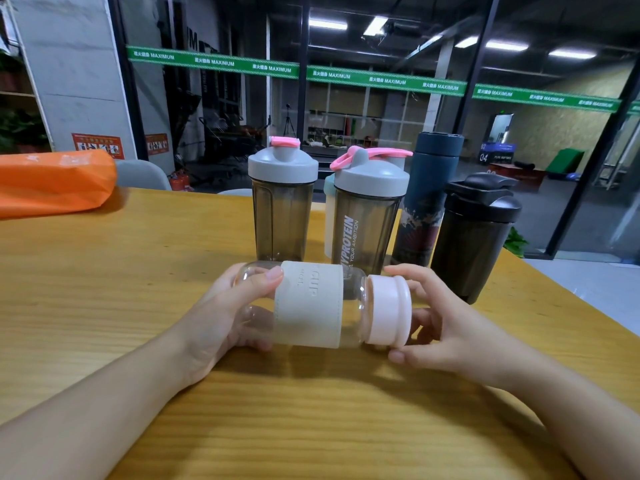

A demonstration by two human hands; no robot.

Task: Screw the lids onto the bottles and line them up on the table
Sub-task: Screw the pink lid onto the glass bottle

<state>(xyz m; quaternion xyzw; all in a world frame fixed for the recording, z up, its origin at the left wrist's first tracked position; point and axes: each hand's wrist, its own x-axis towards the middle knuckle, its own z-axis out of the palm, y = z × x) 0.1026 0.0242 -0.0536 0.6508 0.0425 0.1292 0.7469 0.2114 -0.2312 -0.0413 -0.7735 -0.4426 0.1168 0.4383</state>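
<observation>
Glass bottle (311, 306) with a pale sleeve lies on its side, held between both hands above the middle of the wooden desk (104, 289), its base pointing left and its neck right. The left hand (225, 317) wraps the base end, thumb on top by the sleeve's edge and fingers curled underneath. A pink lid (388, 311) sits on the neck, and the right hand (436, 323) cups it from the right, thumb below and fingers arched over the top; whether the fingertips actually press on the lid I cannot tell. Behind the held bottle, toward the far edge of the desk, stand four capped bottles in a rough row: a smoky shaker with a grey lid (282, 209), a second smoky shaker printed MYPROTEIN (367, 216), a dark blue flask (427, 199) and a black shaker (476, 233) nearest the right edge. A pale bottle (329, 216) peeks out behind the printed shaker. An orange bag (52, 181) rests at the far left corner.
</observation>
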